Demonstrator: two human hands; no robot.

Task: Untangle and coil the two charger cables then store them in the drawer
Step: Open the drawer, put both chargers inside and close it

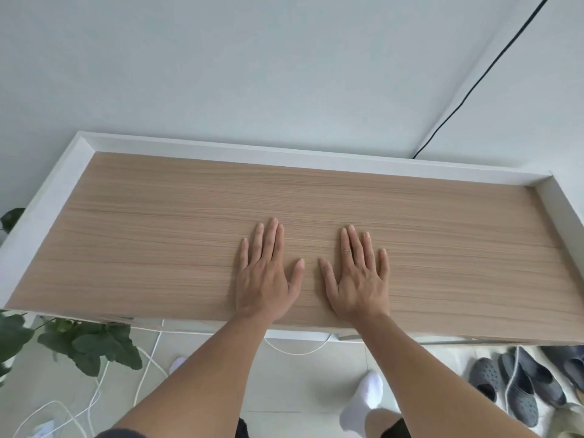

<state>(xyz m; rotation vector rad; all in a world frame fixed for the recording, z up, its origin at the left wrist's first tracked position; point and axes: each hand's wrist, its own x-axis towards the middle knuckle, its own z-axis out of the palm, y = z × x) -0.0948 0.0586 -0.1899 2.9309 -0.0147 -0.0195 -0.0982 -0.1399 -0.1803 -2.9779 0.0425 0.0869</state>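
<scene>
Both the left hand (pixel 264 281) and the right hand (pixel 360 281) lie flat, fingers straight, holding nothing, on the wooden bench (pixel 151 235).

the picture is bright, with soft, even light all over. the wall (pixel 284 58) looks pale and a bit blue. only thin, faint shadows lie beside the left hand (pixel 265 279) and the right hand (pixel 360 279) on the wooden top (pixel 158 232). the white rim (pixel 565 216) is darker grey on its right side. the wide lens bends straight edges near the corners. the leaves (pixel 94 346) at the left edge look a little blurry
</scene>
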